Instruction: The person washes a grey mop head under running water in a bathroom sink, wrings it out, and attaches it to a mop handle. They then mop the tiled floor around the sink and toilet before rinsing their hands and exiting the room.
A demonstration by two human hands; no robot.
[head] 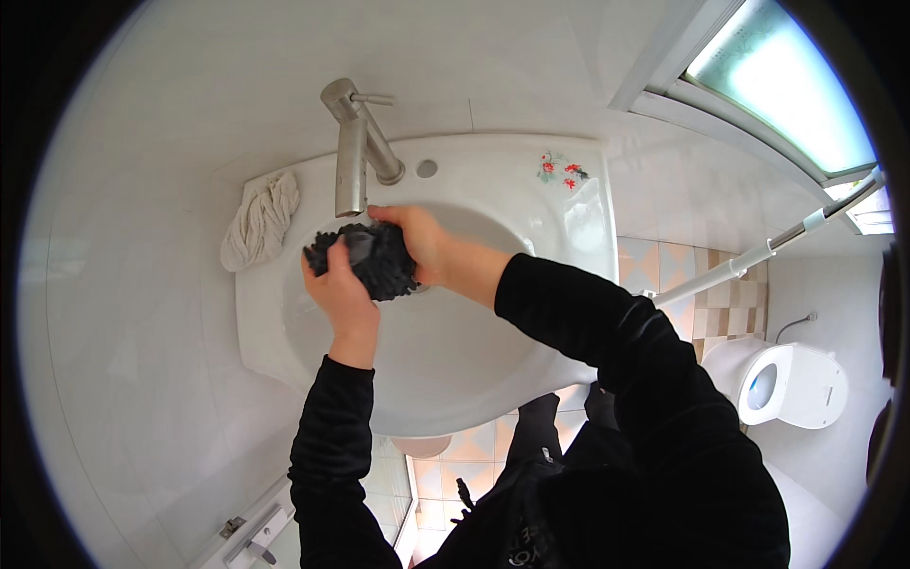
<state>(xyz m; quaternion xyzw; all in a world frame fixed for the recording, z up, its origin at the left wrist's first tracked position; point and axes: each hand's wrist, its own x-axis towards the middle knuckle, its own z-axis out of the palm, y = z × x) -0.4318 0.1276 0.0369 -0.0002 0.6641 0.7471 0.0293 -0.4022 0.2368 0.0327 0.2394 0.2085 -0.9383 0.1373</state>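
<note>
Both hands grip a dark grey, shaggy chenille-like cloth (384, 263) over the white ceramic washbasin (455, 370). My left hand (343, 302) holds its left side, with the thumb across the top. On the other side, my right hand (426, 245) grasps the right edge, its fingers partly hidden behind the bunched strands. The cloth is just below the spout of a brushed-metal faucet (351, 171). Whether water is running is hard to tell. Part of the drain shows behind the cloth's lower right edge.
A twisted off-white cloth (261, 220) lies on the basin's back left corner. To the right, a white pole (711, 281) slants up towards a bright window (782, 85). Farther right stands a toilet (789, 384) with its lid raised. A door handle (261, 551) shows at lower left.
</note>
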